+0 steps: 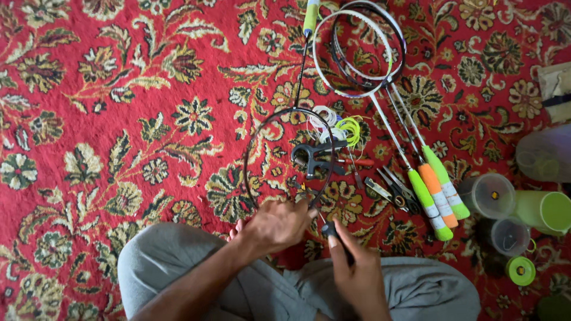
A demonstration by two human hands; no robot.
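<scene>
Unstrung black racket frame (279, 156) at frame centre is gripped at its near rim by left hand (275, 227), long axis running up-frame w/ handle far, while small tool (329, 229) is clasped in right hand (357, 274) beside it.

hands (315, 244), dark racket frame (262, 134), red carpet (119, 89)

left hand (275, 226): near centre, back up, fingers curled shut in a grip
left forearm: bare, runs from the near left up to the wrist
right hand (357, 270): just right of the left, nearer, fist closed, thumb on top
legs: grey trousers, knees spread left and right
</scene>
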